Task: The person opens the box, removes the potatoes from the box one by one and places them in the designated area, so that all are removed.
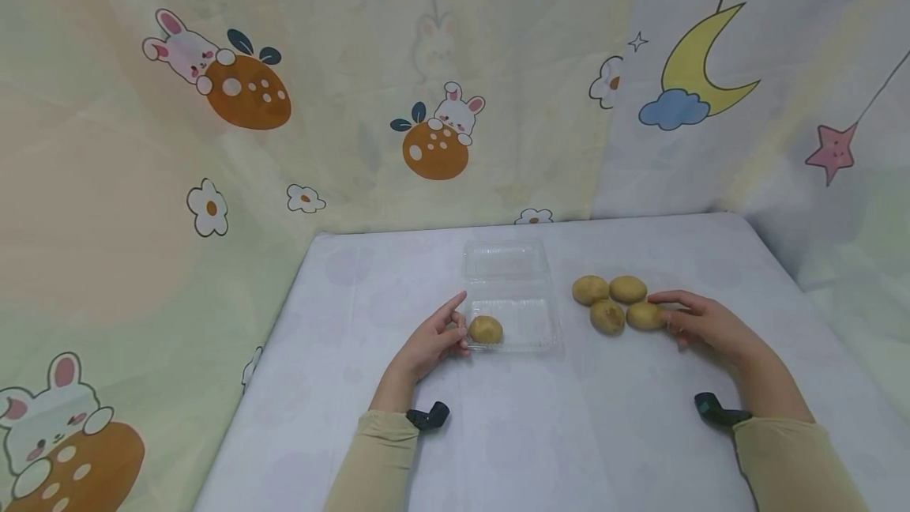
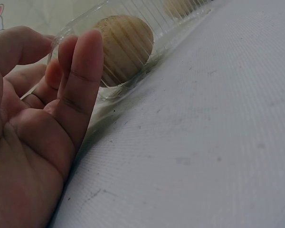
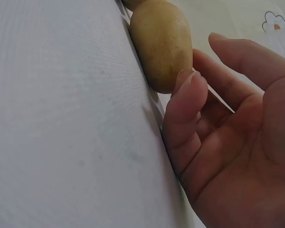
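Observation:
A clear plastic clamshell container [image 1: 524, 326] lies with its lid [image 1: 505, 261] folded back. One potato [image 1: 486, 329] sits in its near left corner and shows through the ribbed wall in the left wrist view. At that corner my left hand [image 1: 432, 344] grips the container's rim, with the index finger stretched along the side. My right hand [image 1: 716, 332] is by the nearest right potato [image 1: 643, 316] of a small group. Its fingertips touch the end of this potato [image 3: 162, 45], while the thumb stands away from it in the right wrist view.
Beside the touched potato lie a far left potato [image 1: 590, 290], a far right potato [image 1: 629, 289] and a near left potato [image 1: 607, 317]. A white cloth [image 1: 512, 433] covers the table. Behind it hangs a printed curtain [image 1: 341, 101].

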`<state>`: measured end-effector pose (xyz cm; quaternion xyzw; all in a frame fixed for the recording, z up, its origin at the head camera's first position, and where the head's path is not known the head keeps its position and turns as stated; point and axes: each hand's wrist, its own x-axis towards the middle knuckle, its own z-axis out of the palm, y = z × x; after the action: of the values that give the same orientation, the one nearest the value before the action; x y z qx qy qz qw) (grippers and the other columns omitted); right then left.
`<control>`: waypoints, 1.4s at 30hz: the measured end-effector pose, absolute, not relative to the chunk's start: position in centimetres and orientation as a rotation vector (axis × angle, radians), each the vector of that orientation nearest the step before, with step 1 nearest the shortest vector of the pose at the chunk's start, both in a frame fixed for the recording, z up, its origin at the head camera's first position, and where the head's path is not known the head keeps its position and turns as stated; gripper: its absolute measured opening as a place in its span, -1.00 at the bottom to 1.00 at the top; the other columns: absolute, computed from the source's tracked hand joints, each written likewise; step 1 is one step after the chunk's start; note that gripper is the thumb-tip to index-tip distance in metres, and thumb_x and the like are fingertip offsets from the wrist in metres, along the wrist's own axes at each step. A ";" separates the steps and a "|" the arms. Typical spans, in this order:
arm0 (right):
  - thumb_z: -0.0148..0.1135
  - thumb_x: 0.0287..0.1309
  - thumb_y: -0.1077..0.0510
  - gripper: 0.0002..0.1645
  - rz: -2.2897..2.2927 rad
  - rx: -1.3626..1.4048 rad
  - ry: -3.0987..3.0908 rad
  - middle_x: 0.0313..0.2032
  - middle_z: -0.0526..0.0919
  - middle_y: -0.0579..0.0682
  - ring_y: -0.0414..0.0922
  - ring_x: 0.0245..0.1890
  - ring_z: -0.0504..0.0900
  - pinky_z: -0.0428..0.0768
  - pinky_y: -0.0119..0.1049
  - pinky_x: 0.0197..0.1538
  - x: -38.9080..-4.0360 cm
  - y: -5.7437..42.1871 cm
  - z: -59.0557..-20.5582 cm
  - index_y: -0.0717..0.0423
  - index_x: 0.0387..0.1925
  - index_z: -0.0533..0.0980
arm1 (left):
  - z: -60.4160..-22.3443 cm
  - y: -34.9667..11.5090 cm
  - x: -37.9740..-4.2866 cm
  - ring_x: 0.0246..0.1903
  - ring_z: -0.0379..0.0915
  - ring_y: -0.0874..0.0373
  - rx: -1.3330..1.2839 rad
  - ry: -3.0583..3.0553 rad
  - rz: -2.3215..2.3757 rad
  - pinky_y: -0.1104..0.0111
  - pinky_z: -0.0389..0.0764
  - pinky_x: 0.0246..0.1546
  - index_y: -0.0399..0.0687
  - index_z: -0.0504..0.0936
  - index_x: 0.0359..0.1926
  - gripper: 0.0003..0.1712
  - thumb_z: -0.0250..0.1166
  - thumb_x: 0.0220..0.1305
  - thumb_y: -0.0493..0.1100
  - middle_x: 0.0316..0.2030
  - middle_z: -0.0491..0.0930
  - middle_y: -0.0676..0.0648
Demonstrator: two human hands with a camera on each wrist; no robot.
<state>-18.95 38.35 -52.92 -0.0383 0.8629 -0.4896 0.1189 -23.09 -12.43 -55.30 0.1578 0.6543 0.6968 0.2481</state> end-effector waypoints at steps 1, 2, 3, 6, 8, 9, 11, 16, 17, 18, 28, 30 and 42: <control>0.18 0.35 -0.07 -0.38 -1.441 -0.121 2.527 -0.19 0.51 0.10 -0.14 -0.38 0.57 0.66 -0.27 -0.37 -19.0 38.4 -52.9 0.14 0.31 0.38 | -55.3 -12.4 -23.1 -0.33 0.49 0.21 0.431 1.786 1.899 0.27 0.72 -0.15 0.18 0.00 0.56 -0.17 0.16 0.41 -0.29 -0.17 0.31 0.03; 0.17 0.36 -0.06 -0.40 -1.450 -0.129 2.529 -0.19 0.52 0.08 -0.15 -0.35 0.56 0.67 -0.27 -0.35 -19.0 38.3 -52.9 0.15 0.31 0.38 | -55.3 -12.4 -23.1 -0.33 0.49 0.20 0.427 1.787 1.899 0.27 0.72 -0.14 0.18 0.01 0.56 -0.17 0.16 0.41 -0.29 -0.17 0.31 0.03; 0.16 0.37 -0.05 -0.41 -1.456 -0.134 2.532 -0.17 0.53 0.05 -0.16 -0.32 0.56 0.68 -0.27 -0.33 -19.0 38.3 -52.8 0.16 0.30 0.39 | -55.3 -12.4 -23.1 -0.33 0.49 0.20 0.428 1.789 1.899 0.27 0.72 -0.14 0.18 0.01 0.56 -0.17 0.15 0.41 -0.29 -0.17 0.31 0.03; 0.13 0.40 -0.05 -0.43 -1.466 -0.134 2.540 -0.13 0.55 0.01 -0.19 -0.27 0.58 0.70 -0.28 -0.26 -18.9 38.3 -52.7 0.18 0.28 0.40 | -55.2 -12.4 -23.0 -0.33 0.49 0.19 0.429 1.791 1.900 0.26 0.71 -0.15 0.18 0.02 0.56 -0.18 0.15 0.41 -0.29 -0.17 0.31 0.03; 0.10 0.41 -0.04 -0.44 -1.467 -0.139 2.542 -0.11 0.55 -0.04 -0.18 -0.26 0.60 0.70 -0.31 -0.23 -18.9 38.3 -52.7 0.20 0.27 0.40 | -55.2 -12.4 -23.0 -0.33 0.49 0.19 0.431 1.789 1.898 0.26 0.71 -0.14 0.18 0.01 0.56 -0.18 0.15 0.41 -0.29 -0.17 0.31 0.03; 0.10 0.42 -0.04 -0.45 -1.471 -0.139 2.543 -0.11 0.56 -0.09 -0.19 -0.26 0.61 0.70 -0.32 -0.21 -18.9 38.3 -52.7 0.22 0.26 0.41 | -55.2 -12.4 -23.0 -0.33 0.49 0.20 0.432 1.788 1.897 0.27 0.71 -0.14 0.18 0.01 0.56 -0.18 0.15 0.42 -0.28 -0.17 0.31 0.03; 0.08 0.43 -0.03 -0.47 -1.497 -0.148 2.531 -0.08 0.56 -0.20 -0.22 -0.25 0.63 0.70 -0.35 -0.19 -18.8 38.3 -52.7 0.25 0.25 0.42 | -55.2 -12.4 -23.1 -0.33 0.49 0.20 0.433 1.788 1.895 0.27 0.71 -0.14 0.18 0.01 0.56 -0.18 0.15 0.42 -0.28 -0.17 0.31 0.03; 0.04 0.45 -0.01 -0.52 -1.563 -0.167 2.498 0.05 0.52 -0.36 -0.38 -0.12 0.60 0.70 -0.38 -0.11 -18.8 38.2 -52.8 0.23 0.20 0.47 | -55.2 -12.5 -23.0 -0.32 0.49 0.20 0.431 1.788 1.895 0.26 0.72 -0.14 0.18 0.01 0.56 -0.18 0.16 0.41 -0.27 -0.16 0.30 0.02; 0.04 0.46 -0.02 -0.52 -1.562 -0.167 2.497 0.06 0.52 -0.35 -0.40 -0.11 0.59 0.70 -0.38 -0.11 -18.8 38.2 -52.8 0.22 0.19 0.47 | -55.2 -12.5 -23.0 -0.32 0.50 0.20 0.429 1.788 1.896 0.26 0.72 -0.14 0.18 0.01 0.56 -0.18 0.16 0.41 -0.27 -0.16 0.30 0.02; 0.04 0.46 -0.02 -0.53 -1.557 -0.159 2.499 0.08 0.51 -0.32 -0.40 -0.11 0.58 0.70 -0.38 -0.10 -18.8 38.1 -52.7 0.20 0.19 0.48 | -55.2 -12.5 -23.0 -0.32 0.50 0.20 0.428 1.788 1.896 0.26 0.72 -0.14 0.18 0.02 0.56 -0.18 0.16 0.41 -0.26 -0.16 0.30 0.02; 0.00 0.47 -0.06 -0.56 -1.328 -0.135 2.730 -0.15 0.57 0.06 -0.13 -0.26 0.53 0.54 -0.33 -0.26 -18.9 37.7 -51.4 0.04 0.21 0.48 | -55.2 -12.4 -23.0 -0.32 0.50 0.20 0.424 1.782 1.905 0.28 0.71 -0.15 0.19 0.03 0.56 -0.19 0.16 0.42 -0.27 -0.16 0.30 0.02; 0.00 0.47 -0.05 -0.57 -1.333 -0.167 2.750 -0.12 0.56 0.04 -0.15 -0.24 0.52 0.54 -0.34 -0.25 -19.0 37.5 -51.0 0.05 0.20 0.48 | -55.1 -12.4 -23.0 -0.32 0.50 0.20 0.424 1.785 1.903 0.28 0.71 -0.15 0.19 0.03 0.56 -0.19 0.15 0.42 -0.27 -0.16 0.30 0.02; 0.05 0.44 0.12 -0.67 -1.450 -0.522 2.641 0.12 0.59 0.02 -0.26 0.03 0.52 0.47 -0.48 0.00 -20.0 33.4 -47.5 0.03 0.16 0.51 | -55.2 -12.5 -23.0 -0.31 0.51 0.20 0.427 1.783 1.898 0.28 0.71 -0.14 0.20 0.03 0.56 -0.19 0.16 0.41 -0.26 -0.16 0.30 0.03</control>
<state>-19.95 33.36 -47.52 -0.1705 0.8630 -0.4738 0.0419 -23.05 -12.48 -55.22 0.1567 0.6543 0.6967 0.2488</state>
